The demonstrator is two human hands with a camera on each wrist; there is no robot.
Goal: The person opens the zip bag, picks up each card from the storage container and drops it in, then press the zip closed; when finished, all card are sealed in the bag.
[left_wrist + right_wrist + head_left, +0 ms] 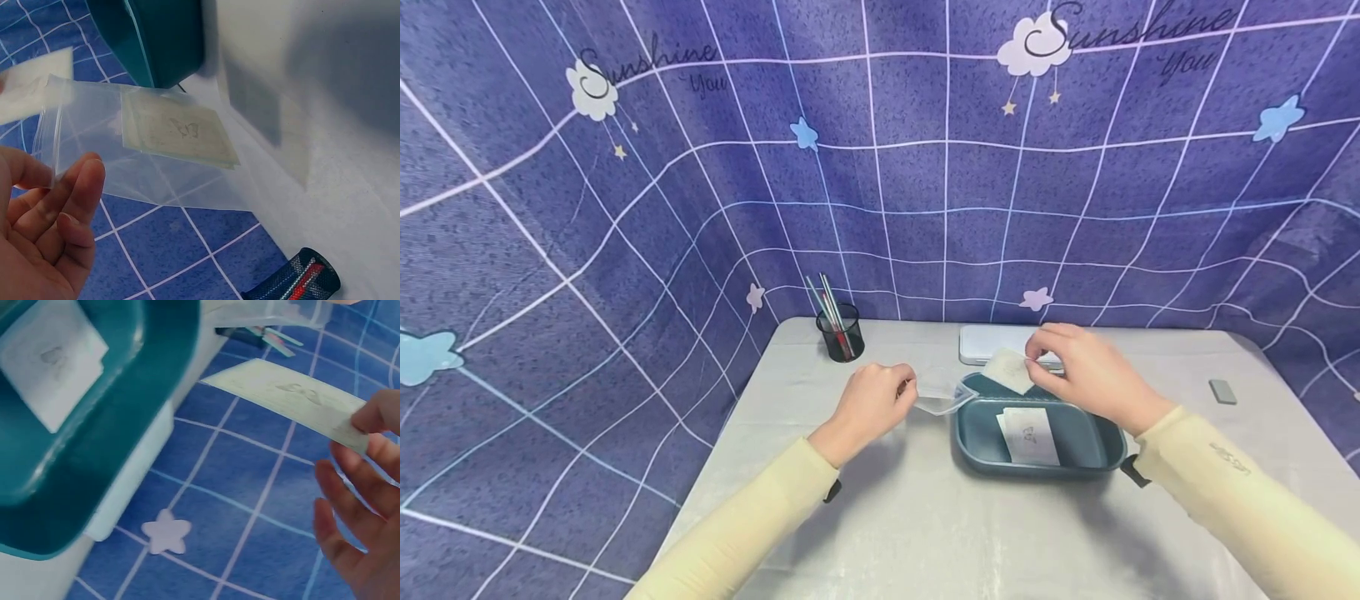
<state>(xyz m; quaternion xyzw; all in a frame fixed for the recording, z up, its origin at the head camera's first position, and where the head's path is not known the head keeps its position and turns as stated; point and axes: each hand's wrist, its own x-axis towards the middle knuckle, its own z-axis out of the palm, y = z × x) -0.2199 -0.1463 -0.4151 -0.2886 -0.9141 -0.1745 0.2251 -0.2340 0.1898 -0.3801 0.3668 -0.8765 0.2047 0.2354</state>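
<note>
My left hand (872, 408) pinches the edge of a clear zip bag (144, 178) by its opening, left of the teal tray (1086, 437). Pale paper cards (181, 128) lie inside the bag, the top one with a small printed figure. Between thumb and fingertips, my right hand (1093, 371) grips a single cream card (287, 397) by one end, over the tray's far edge; it bears a faint wing-like drawing. Inside the tray rest overlapping white cards (1032, 437), the upper one printed with a small figure.
Behind the tray lies a flat white case (988, 342). A black mesh pen cup (841, 337) with pencils stands at the back left, and a small grey block (1222, 392) sits at the right. A blue grid-patterned curtain (910, 179) hangs behind the table.
</note>
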